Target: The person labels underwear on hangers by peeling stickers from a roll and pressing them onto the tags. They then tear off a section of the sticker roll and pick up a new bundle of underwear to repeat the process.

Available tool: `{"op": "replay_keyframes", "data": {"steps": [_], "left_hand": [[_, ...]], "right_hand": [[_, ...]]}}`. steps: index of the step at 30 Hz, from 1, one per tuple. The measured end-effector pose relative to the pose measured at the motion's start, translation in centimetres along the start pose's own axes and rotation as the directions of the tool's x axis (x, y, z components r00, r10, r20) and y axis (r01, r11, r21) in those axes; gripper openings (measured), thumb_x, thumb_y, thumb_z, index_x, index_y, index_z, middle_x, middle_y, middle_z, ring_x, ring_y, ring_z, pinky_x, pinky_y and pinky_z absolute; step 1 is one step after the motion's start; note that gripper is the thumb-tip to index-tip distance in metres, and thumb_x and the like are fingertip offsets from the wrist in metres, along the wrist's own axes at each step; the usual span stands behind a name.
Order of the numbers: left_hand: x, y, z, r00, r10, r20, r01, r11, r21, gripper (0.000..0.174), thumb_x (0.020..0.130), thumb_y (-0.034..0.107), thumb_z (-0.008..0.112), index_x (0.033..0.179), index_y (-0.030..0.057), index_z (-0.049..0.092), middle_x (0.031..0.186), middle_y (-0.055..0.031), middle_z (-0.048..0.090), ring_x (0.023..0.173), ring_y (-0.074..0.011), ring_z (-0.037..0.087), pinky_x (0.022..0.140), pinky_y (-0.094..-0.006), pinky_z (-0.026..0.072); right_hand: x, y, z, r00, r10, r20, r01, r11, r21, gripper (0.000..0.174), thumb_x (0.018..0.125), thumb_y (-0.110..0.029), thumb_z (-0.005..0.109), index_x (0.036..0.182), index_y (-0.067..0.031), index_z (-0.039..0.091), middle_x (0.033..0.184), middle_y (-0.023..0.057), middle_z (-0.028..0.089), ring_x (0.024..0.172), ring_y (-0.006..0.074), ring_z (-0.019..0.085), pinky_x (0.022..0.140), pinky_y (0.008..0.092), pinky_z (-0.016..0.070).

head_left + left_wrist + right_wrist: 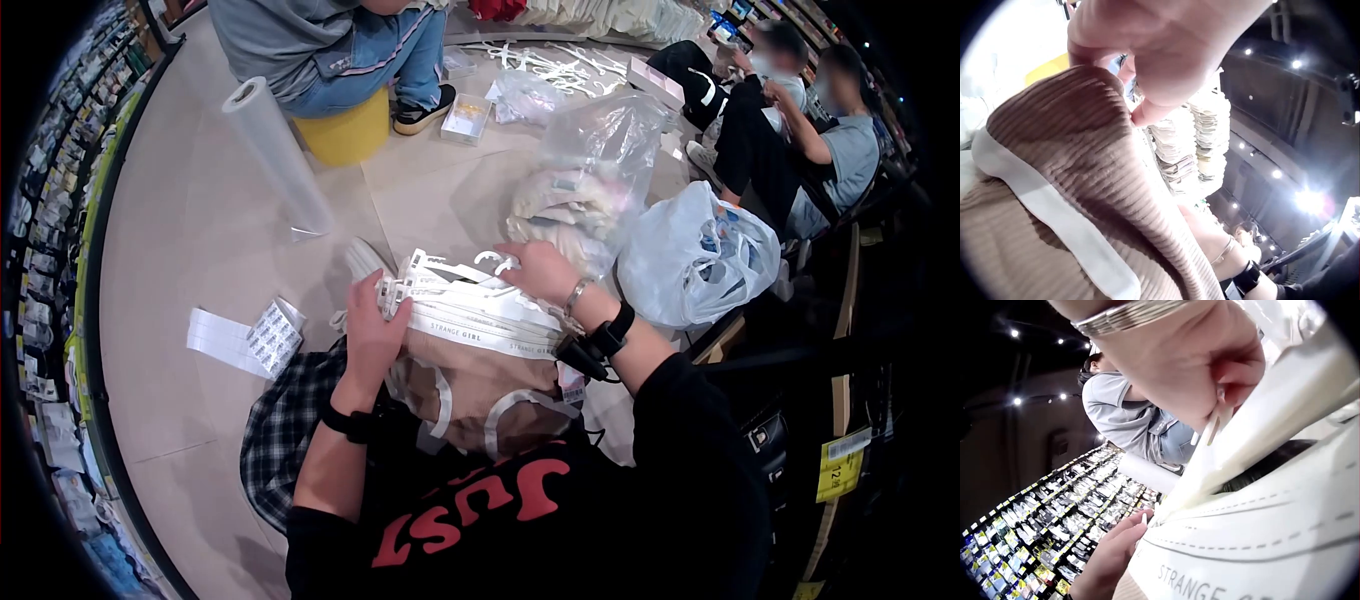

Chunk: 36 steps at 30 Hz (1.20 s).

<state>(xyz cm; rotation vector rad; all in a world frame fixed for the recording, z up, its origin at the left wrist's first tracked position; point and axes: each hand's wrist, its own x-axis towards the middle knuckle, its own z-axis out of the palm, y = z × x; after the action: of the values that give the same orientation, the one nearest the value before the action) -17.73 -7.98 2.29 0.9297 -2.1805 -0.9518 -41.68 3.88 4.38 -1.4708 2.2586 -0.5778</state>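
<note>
Brown ribbed briefs (470, 375) with white trim and a lettered white waistband (455, 332) lie across the person's lap, several waistbands stacked together. White hangers (450, 270) stick up along the top edge. The left hand (376, 325) grips the stack's left end by the hanger clips; in the left wrist view its fingers pinch the edge of the brown fabric (1079, 144). The right hand (540, 273) pinches a white hanger near the hooks, and the right wrist view shows its fingers (1235, 381) curled round a white plastic piece (1217, 422).
Beyond the lap are a clear bag of garments (575, 200), a white plastic bag (700, 255), a clear film roll (280, 160) and loose hangers (545, 68). Sticker sheets (272, 338) lie at left. One person sits on a yellow bucket (345, 132); others sit at right. Shelves flank both sides.
</note>
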Motion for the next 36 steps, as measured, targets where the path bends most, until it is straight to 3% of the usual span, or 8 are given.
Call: {"op": "replay_keyframes", "data": {"steps": [4,10,13,16,20,26,29,36], "left_hand": [[0.2,-0.4,-0.1,0.982,-0.180,0.057,0.187,0.967,-0.173,0.054,0.077,0.014,0.065,0.123,-0.0046,0.043,0.113,-0.0238,0.052,0.103,-0.0345,0.053,0.088,-0.0380,0.0423],[0.2,0.2,0.6,0.998,0.002,0.061,0.015,0.961,-0.276,0.057,0.077,0.014,0.064,0.126,-0.0038,0.040,0.118,-0.0237,0.050,0.110,-0.0338,0.049,0.094,-0.0364,0.0390],[0.3,0.2,1.2,0.964,0.264,-0.023,-0.264,0.965,0.014,0.057,0.079,0.012,0.063,0.129,-0.0005,0.038,0.124,-0.0173,0.045,0.102,-0.0209,0.054,0.074,-0.0272,0.0467],[0.1,0.0,1.3,0.952,0.303,-0.045,-0.298,0.950,0.091,0.058,0.078,0.012,0.064,0.128,-0.0005,0.038,0.126,-0.0162,0.043,0.105,-0.0211,0.050,0.073,-0.0269,0.0456],[-0.7,-0.1,0.2,0.997,0.079,0.022,-0.074,0.981,-0.177,0.052,0.080,0.009,0.062,0.126,-0.0010,0.039,0.122,-0.0152,0.044,0.077,-0.0149,0.057,0.064,-0.0245,0.0458],[-2.5,-2.0,-2.6,0.980,-0.196,0.033,0.191,0.889,-0.416,0.044,0.081,0.011,0.061,0.119,-0.0031,0.044,0.112,-0.0161,0.048,0.070,-0.0165,0.055,0.063,-0.0258,0.0454],[-2.8,-6.5,-3.3,0.968,-0.207,-0.144,0.179,0.966,-0.184,0.043,0.082,0.013,0.060,0.119,-0.0027,0.045,0.111,-0.0149,0.049,0.065,-0.0159,0.053,0.062,-0.0263,0.0453],[-1.8,-4.6,-6.9,0.934,-0.269,-0.235,0.172,0.916,-0.362,0.040,0.082,0.012,0.059,0.118,-0.0011,0.046,0.115,-0.0146,0.048,0.074,-0.0180,0.061,0.067,-0.0273,0.0469]], "right_hand": [[-0.4,-0.8,-0.5,0.999,0.040,0.005,-0.040,0.995,0.088,0.033,0.072,-0.019,0.064,0.101,-0.0054,0.061,0.085,0.0198,0.062,0.080,0.0351,0.059,0.075,0.0398,0.0473],[-2.9,0.2,0.1,0.963,0.035,-0.269,-0.024,0.999,0.045,0.031,0.072,-0.020,0.062,0.093,0.0012,0.054,0.088,0.0203,0.054,0.083,0.0382,0.055,0.077,0.0411,0.0457],[-2.5,0.9,0.2,0.956,0.233,-0.176,-0.235,0.972,0.010,0.044,0.073,-0.020,0.061,0.108,0.0039,0.048,0.091,0.0237,0.056,0.086,0.0386,0.056,0.077,0.0403,0.0461],[-1.5,2.3,0.9,0.963,0.266,-0.034,-0.261,0.959,0.114,0.055,0.075,-0.021,0.059,0.119,0.0055,0.040,0.100,0.0270,0.056,0.092,0.0369,0.057,0.077,0.0400,0.0462],[-1.1,0.9,-0.6,0.904,0.362,0.229,-0.424,0.828,0.367,0.044,0.076,-0.021,0.058,0.107,0.0096,0.051,0.087,0.0252,0.062,0.083,0.0323,0.062,0.072,0.0378,0.0481],[-3.2,-3.0,-2.8,0.955,0.162,-0.250,-0.126,0.980,0.153,0.032,0.074,-0.014,0.059,0.100,0.0027,0.052,0.084,0.0233,0.061,0.079,0.0369,0.060,0.069,0.0406,0.0474],[-5.1,-7.1,-6.7,0.925,0.008,-0.381,0.008,0.999,0.040,0.030,0.073,-0.012,0.059,0.100,-0.0001,0.052,0.086,0.0218,0.060,0.080,0.0378,0.058,0.070,0.0429,0.0463],[-4.2,-12.4,-19.0,0.544,-0.380,-0.748,0.130,0.919,-0.372,0.026,0.070,-0.009,0.058,0.094,-0.0014,0.051,0.080,0.0194,0.058,0.074,0.0362,0.057,0.067,0.0409,0.0462]]}}
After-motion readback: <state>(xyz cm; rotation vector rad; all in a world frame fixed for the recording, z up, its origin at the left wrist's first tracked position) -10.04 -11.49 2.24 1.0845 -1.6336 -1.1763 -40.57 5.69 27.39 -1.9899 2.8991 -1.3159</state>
